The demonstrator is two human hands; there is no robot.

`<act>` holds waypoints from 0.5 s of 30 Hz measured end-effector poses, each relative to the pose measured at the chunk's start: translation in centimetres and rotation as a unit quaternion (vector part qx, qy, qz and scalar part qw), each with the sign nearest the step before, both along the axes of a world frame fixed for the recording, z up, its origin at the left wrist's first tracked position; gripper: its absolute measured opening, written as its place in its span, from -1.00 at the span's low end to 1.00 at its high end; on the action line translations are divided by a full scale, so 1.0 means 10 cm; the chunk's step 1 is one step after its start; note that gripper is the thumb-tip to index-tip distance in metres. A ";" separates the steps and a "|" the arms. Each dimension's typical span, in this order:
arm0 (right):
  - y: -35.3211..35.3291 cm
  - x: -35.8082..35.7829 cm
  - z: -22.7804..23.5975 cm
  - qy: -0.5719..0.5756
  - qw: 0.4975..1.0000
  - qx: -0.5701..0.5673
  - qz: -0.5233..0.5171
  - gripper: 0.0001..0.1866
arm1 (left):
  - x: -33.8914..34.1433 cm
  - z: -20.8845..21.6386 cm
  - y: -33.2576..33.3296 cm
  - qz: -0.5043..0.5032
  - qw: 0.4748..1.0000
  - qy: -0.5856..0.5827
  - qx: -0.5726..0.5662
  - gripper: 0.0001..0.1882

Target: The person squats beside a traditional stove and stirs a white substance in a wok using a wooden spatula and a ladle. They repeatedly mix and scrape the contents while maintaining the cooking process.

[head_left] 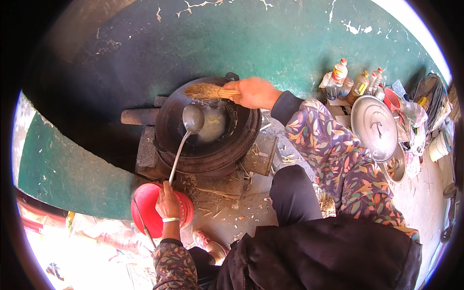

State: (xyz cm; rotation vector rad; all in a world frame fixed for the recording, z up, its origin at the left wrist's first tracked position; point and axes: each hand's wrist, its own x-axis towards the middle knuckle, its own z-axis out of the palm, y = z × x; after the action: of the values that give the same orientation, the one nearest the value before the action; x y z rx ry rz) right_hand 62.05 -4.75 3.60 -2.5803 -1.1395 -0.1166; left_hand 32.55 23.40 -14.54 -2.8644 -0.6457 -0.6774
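A dark wok point(171, 137) sits on a round stove, with a little cloudy liquid point(212, 124) pooled in its bottom. My left hand point(167, 203) is closed round the long handle of a metal ladle point(193, 119), whose bowl is held over the wok. With my right hand point(253, 93) I grip the bound end of a straw brush point(205, 91). Its bristles point left, over the wok's far rim; whether they touch the metal I cannot tell.
A red bucket point(145, 200) stands below my left hand. Bricks point(147, 147) and a wooden block point(261, 154) surround the stove, with a green wall point(217, 43) behind. At right are a large metal lid point(374, 126), several bottles point(338, 77) and a metal bowl point(398, 166).
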 end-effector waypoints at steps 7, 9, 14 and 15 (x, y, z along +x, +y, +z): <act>0.39 -0.12 -0.09 -0.047 0.995 -0.068 0.048 -0.63 | 0.05 0.05 -0.03 0.004 0.999 0.004 0.044 -0.73; 0.53 0.02 -0.21 -0.061 0.994 -0.066 0.056 -0.69 | 0.05 0.04 -0.02 -0.005 0.999 -0.012 0.052 -0.74; 0.71 0.16 -0.23 -0.066 0.993 -0.082 0.060 -0.74 | 0.03 0.01 0.03 0.006 1.000 -0.004 0.025 -0.74; 0.74 0.20 -0.24 -0.068 0.991 -0.107 0.054 -0.74 | 0.03 0.01 0.03 0.006 1.000 -0.003 0.027 -0.74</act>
State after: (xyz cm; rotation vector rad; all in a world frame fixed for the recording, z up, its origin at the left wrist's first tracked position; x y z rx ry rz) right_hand 64.02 2.60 1.16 -2.7237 -1.4073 -0.1550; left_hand 32.83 23.74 -14.43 -2.8080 -0.6363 -0.6898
